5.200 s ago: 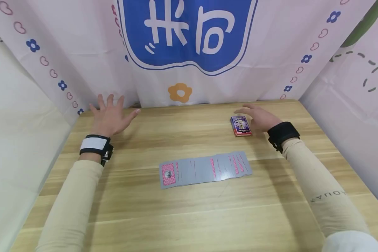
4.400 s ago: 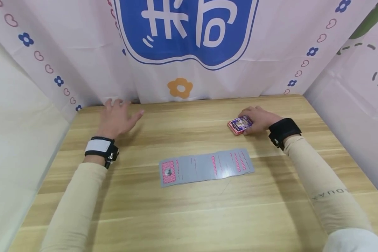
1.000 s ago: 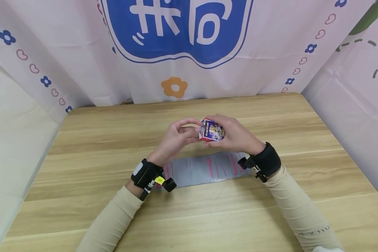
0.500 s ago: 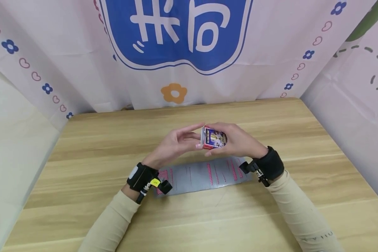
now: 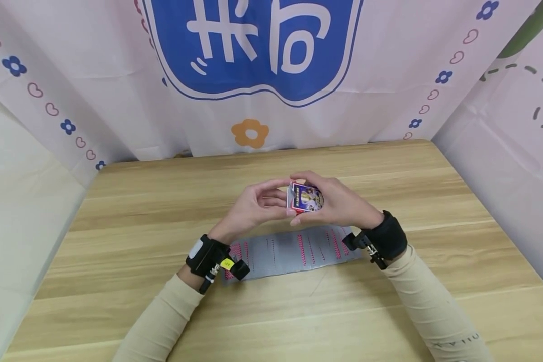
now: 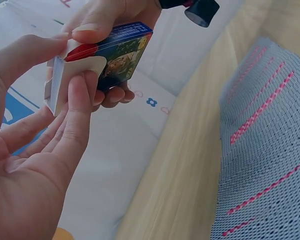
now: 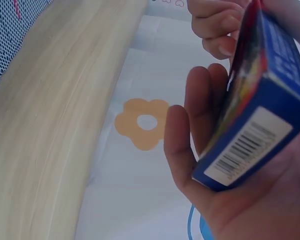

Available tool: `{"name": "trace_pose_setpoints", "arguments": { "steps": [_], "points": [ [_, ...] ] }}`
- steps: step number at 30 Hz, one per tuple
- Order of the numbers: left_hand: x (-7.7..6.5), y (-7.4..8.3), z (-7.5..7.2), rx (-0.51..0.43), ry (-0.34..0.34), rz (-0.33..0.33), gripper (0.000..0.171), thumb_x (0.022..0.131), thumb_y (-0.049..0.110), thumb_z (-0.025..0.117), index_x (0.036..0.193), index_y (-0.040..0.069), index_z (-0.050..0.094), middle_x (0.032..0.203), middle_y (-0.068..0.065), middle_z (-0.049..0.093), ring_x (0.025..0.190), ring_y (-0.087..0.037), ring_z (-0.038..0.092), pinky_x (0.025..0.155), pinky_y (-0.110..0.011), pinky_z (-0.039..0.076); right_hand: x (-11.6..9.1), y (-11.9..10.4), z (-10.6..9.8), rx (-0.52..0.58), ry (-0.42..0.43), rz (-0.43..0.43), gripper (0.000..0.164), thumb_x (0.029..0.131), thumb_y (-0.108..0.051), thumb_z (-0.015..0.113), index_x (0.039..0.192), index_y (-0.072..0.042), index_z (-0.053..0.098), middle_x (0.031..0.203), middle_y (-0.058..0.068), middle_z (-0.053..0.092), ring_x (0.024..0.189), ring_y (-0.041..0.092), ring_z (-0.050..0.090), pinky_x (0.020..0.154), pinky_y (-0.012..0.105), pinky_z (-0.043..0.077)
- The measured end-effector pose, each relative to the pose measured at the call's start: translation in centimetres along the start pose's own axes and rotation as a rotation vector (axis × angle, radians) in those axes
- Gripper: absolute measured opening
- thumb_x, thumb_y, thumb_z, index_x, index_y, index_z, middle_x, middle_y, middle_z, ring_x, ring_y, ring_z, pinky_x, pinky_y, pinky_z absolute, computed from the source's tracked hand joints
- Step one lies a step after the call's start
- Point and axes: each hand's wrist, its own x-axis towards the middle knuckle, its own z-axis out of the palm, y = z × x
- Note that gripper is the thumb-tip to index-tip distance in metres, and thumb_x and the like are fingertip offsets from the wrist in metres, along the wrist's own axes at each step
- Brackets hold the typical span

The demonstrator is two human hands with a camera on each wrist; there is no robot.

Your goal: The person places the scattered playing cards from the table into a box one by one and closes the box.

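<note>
My right hand (image 5: pixel 344 205) grips a small purple-and-red playing card box (image 5: pixel 308 199) above the table, with the thumb and fingers around its sides. My left hand (image 5: pixel 252 207) pinches the box's left end. In the left wrist view, the left thumb and a finger hold a white part (image 6: pixel 63 82) sticking out of that end; I cannot tell whether it is a flap or cards. The right wrist view shows the barcode end (image 7: pixel 247 147) near the right palm. Below both hands, a face-down row of overlapping playing cards (image 5: pixel 280 254) lies spread out, its left end partly behind the left wrist camera.
The wooden table (image 5: pixel 271 322) reaches to a white patterned curtain (image 5: pixel 117 90) at the back. Pale cloth walls flank it on both sides. Black wrist straps with small cameras (image 5: pixel 240 270) jut over the card row.
The right hand has picked up the box from the back right and brought it to the middle. The left hand came from the back left to its end. In the last half second little has moved.
</note>
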Motion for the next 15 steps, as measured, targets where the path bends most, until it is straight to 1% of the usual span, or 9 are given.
{"name": "trace_pose_setpoints", "arguments": {
  "steps": [4, 8, 9, 10, 11, 13, 15],
  "points": [
    [0.00, -0.03, 0.01, -0.043, 0.012, -0.010, 0.071, 0.088, 0.012, 0.084, 0.151, 0.019, 0.053, 0.129, -0.013, 0.069, 0.114, -0.022, 0.071, 0.095, -0.030, 0.060, 0.11, 0.17, 0.19, 0.011, 0.039, -0.046, 0.082, 0.083, -0.027, 0.092, 0.151, -0.009, 0.049, 0.131, 0.012, 0.068, 0.099, 0.019, 0.068, 0.081, 0.030, 0.058],
    [-0.03, -0.04, 0.05, -0.096, 0.016, -0.027, 0.075, 0.084, 0.020, 0.090, 0.150, 0.021, 0.053, 0.130, -0.015, 0.069, 0.116, -0.023, 0.071, 0.101, -0.037, 0.059, 0.12, 0.40, 0.40, 0.010, 0.090, -0.084, 0.073, 0.084, -0.022, 0.089, 0.147, -0.007, 0.055, 0.128, 0.011, 0.070, 0.101, 0.019, 0.068, 0.082, 0.030, 0.057],
    [-0.03, -0.04, 0.07, -0.109, 0.013, -0.028, 0.076, 0.083, 0.022, 0.091, 0.149, 0.021, 0.052, 0.131, -0.015, 0.069, 0.116, -0.024, 0.071, 0.102, -0.039, 0.059, 0.10, 0.40, 0.43, 0.011, 0.102, -0.089, 0.071, 0.084, -0.022, 0.089, 0.145, -0.007, 0.057, 0.127, 0.011, 0.071, 0.100, 0.019, 0.068, 0.082, 0.030, 0.057],
    [-0.01, -0.04, 0.08, -0.121, 0.015, -0.026, 0.076, 0.084, 0.020, 0.090, 0.149, 0.020, 0.051, 0.131, -0.016, 0.069, 0.115, -0.023, 0.071, 0.103, -0.039, 0.058, 0.10, 0.40, 0.48, 0.012, 0.116, -0.087, 0.070, 0.084, -0.022, 0.090, 0.144, -0.007, 0.058, 0.125, 0.011, 0.072, 0.099, 0.019, 0.068, 0.080, 0.030, 0.057],
    [0.04, -0.06, 0.07, -0.137, 0.018, -0.022, 0.081, 0.082, 0.024, 0.092, 0.150, 0.018, 0.049, 0.132, -0.018, 0.069, 0.114, -0.022, 0.072, 0.104, -0.040, 0.058, 0.09, 0.36, 0.49, 0.008, 0.128, -0.085, 0.069, 0.083, -0.023, 0.090, 0.143, -0.006, 0.059, 0.124, 0.011, 0.072, 0.098, 0.018, 0.068, 0.080, 0.029, 0.057],
    [0.13, -0.09, 0.06, -0.161, 0.022, -0.017, 0.080, 0.084, 0.018, 0.090, 0.150, 0.014, 0.045, 0.132, -0.020, 0.069, 0.112, -0.021, 0.073, 0.104, -0.039, 0.058, 0.09, 0.33, 0.51, 0.002, 0.146, -0.084, 0.067, 0.082, -0.023, 0.091, 0.140, -0.005, 0.060, 0.121, 0.012, 0.073, 0.096, 0.018, 0.069, 0.079, 0.029, 0.058],
    [0.19, -0.11, 0.07, -0.181, 0.026, -0.015, 0.074, 0.087, 0.011, 0.086, 0.147, 0.012, 0.043, 0.130, -0.020, 0.069, 0.109, -0.020, 0.074, 0.102, -0.036, 0.059, 0.14, 0.27, 0.52, 0.000, 0.153, -0.078, 0.067, 0.082, -0.024, 0.091, 0.138, -0.004, 0.061, 0.119, 0.012, 0.074, 0.096, 0.019, 0.070, 0.080, 0.029, 0.058]
  ]
}}
